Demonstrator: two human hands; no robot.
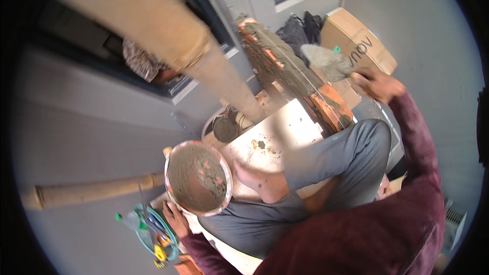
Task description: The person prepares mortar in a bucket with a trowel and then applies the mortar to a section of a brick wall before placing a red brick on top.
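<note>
Grey mortar-caked flat-bladed trowel [325, 62], far right, before brown cardboard box [350, 28]: stiff, probably blade-heavy, slick where wet; best held by handle. Right hand [378, 85] fingers closed round handle end, arm outstretched. Left hand [177, 220] near left, by round mortar-smeared bucket [228, 173]; fingers half-curled, grip unclear.

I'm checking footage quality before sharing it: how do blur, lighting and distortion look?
Head view: the bamboo pole is blurred, the bucket sharper; the board is brightly lit, with a soft dark band across it; the fisheye picture darkens to black corners.
</note>
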